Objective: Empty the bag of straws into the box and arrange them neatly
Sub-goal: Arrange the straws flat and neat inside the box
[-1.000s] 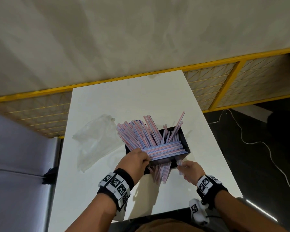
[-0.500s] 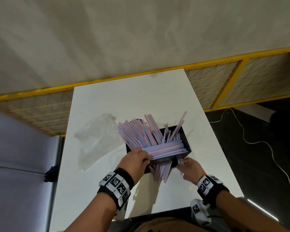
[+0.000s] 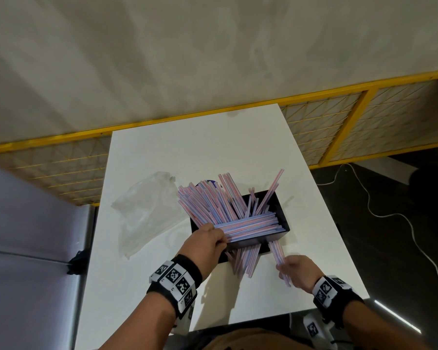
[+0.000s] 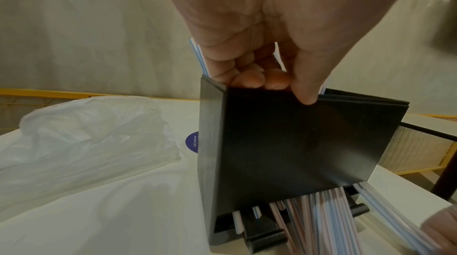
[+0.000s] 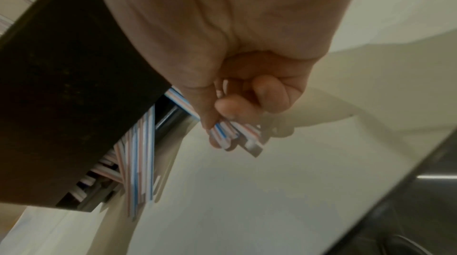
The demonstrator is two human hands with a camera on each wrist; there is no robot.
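A black box (image 3: 280,208) stands mid-table, filled with pink-and-blue striped straws (image 3: 213,205) that fan out over its far left rim; a flat layer lies across its near side. My left hand (image 3: 205,242) grips the box's near left rim (image 4: 259,93), fingers curled inside and thumb on the outer wall. More straws (image 3: 245,261) stick out from under the box's near side. My right hand (image 3: 292,271) holds a small bundle of straws (image 5: 232,132) pulled out from beneath the box. The empty clear bag (image 3: 147,210) lies crumpled to the left.
The white table (image 3: 187,152) ends close to my body at the near edge. A yellow-framed mesh barrier (image 3: 339,127) runs behind it. A grey padded surface (image 3: 31,248) is on the left, a dark floor with a white cable (image 3: 390,213) on the right.
My right hand has drawn back towards me and to the right, pulling a small bundle of straws out from under the box. The left hand stays on the box rim.
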